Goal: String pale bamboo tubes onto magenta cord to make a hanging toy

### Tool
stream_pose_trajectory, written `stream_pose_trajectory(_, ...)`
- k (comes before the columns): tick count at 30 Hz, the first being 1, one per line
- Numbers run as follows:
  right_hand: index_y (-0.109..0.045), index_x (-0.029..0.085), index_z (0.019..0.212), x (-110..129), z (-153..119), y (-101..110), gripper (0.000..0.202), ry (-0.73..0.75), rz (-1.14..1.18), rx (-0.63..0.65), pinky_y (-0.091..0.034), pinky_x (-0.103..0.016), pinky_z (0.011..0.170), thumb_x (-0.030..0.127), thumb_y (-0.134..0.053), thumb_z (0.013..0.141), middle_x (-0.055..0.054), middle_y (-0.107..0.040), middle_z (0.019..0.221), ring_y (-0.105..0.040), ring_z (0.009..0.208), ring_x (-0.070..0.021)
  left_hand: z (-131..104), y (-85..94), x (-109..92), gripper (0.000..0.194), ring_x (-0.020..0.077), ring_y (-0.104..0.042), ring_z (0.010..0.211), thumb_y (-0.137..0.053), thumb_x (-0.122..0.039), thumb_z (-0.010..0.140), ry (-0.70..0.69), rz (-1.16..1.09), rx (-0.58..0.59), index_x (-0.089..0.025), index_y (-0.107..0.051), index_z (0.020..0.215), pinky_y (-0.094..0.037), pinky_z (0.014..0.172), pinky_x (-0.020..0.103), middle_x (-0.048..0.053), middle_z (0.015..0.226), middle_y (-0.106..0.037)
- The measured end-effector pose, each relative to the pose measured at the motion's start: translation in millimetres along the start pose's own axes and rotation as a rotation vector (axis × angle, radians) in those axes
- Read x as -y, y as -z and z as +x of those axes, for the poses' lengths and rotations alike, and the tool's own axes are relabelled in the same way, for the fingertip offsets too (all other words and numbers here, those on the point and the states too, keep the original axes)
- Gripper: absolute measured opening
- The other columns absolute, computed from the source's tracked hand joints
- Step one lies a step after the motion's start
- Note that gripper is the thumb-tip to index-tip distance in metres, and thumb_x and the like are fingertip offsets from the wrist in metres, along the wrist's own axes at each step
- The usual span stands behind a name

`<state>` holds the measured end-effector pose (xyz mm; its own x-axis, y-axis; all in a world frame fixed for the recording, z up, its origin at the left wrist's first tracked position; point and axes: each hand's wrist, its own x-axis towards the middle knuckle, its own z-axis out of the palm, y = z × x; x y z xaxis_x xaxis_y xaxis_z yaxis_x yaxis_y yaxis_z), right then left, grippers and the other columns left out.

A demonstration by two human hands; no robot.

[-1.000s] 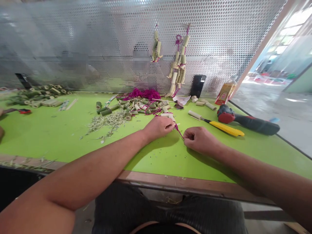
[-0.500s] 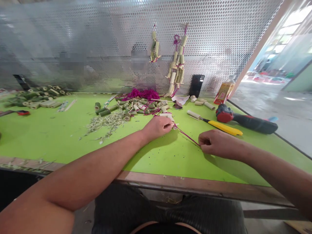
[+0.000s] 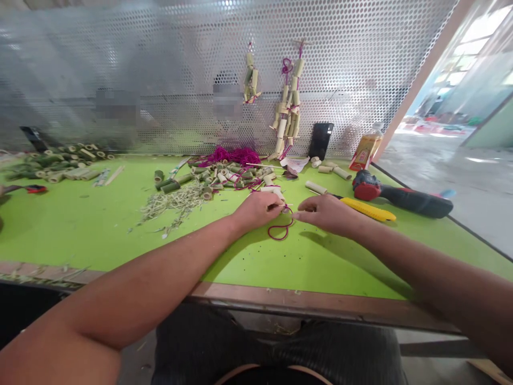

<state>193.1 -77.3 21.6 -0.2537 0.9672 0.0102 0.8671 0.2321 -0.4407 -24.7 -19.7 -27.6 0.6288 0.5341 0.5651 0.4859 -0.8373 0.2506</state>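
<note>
Near the middle of the green tabletop, my left hand (image 3: 260,208) is closed in a pinch on a thin bamboo stick (image 3: 289,205), whose pale tip pokes out past the fingers. Purple cord (image 3: 277,238) is wrapped at the stick and hangs down in a slack loop. Just to the right, my right hand (image 3: 323,213) has thumb and forefinger slightly apart, their tips beside the cord. Pale bamboo tube pieces (image 3: 272,189) lie right behind my left hand, partly hidden by it.
Behind lie cut bamboo tubes (image 3: 172,185), shavings (image 3: 176,206) and a purple cord heap (image 3: 236,155). A yellow cutter knife (image 3: 368,209), a power tool (image 3: 401,197), a phone (image 3: 320,140) and a bottle (image 3: 365,149) stand or lie right. Strung bamboo figures (image 3: 288,107) hang on the perforated panel.
My right hand has moved left and up to my left hand, and its fingers have loosened. The cord, stretched tight between the hands before, now hangs in a loop. My left hand keeps its pinch.
</note>
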Motion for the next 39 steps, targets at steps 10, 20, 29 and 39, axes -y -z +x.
stream_pose_trajectory(10, -0.061, 0.020, 0.065, 0, 1, -34, 0.040, 0.001, 0.052, -0.054, -0.027, -0.029, 0.054, 0.047, -0.049, 0.092, 0.000, -0.052, 0.060, -0.044, 0.058, -0.0137, 0, -0.6, 1, 0.020, 0.0144, -0.063, 0.072, -0.058, -0.026, 0.091, 0.016, -0.037, 0.022, -0.017, -0.074, 0.084, -0.046, 0.070, 0.027, 0.003, 0.080, -0.074)
stream_pose_trajectory(20, -0.054, 0.019, 0.064, -3, -6, -38, 0.033, 0.272, 0.040, -0.069, -0.029, -0.029, 0.061, 0.033, -0.048, 0.094, -0.001, -0.052, 0.066, -0.046, 0.064, -0.0137, 1, -2.2, 1, 0.019, 0.0155, -0.065, 0.077, -0.058, -0.026, 0.090, 0.025, -0.019, 0.052, -0.017, -0.073, 0.084, -0.048, 0.073, 0.028, 0.003, 0.082, -0.074)
stream_pose_trajectory(29, -0.058, 0.018, 0.068, -3, -7, -39, 0.034, 0.279, 0.043, -0.010, -0.030, -0.028, 0.062, 0.034, -0.046, 0.096, -0.001, -0.055, 0.068, -0.048, 0.066, -0.0136, 4, -6.2, 9, 0.036, 0.0221, -0.063, 0.102, -0.074, -0.035, 0.083, -0.012, -0.093, 0.180, -0.019, -0.071, 0.115, -0.051, 0.093, 0.036, 0.009, 0.106, -0.068)
stream_pose_trajectory(39, -0.053, 0.019, 0.064, -5, -15, -37, 0.034, 0.325, 0.019, -0.019, -0.027, -0.029, 0.062, 0.033, -0.048, 0.095, 0.000, -0.050, 0.065, -0.044, 0.062, -0.0129, 6, -8.3, 9, 0.021, 0.0211, -0.061, 0.095, -0.063, -0.027, 0.088, -0.015, -0.078, 0.234, -0.017, -0.073, 0.103, -0.050, 0.088, 0.035, 0.007, 0.097, -0.066)
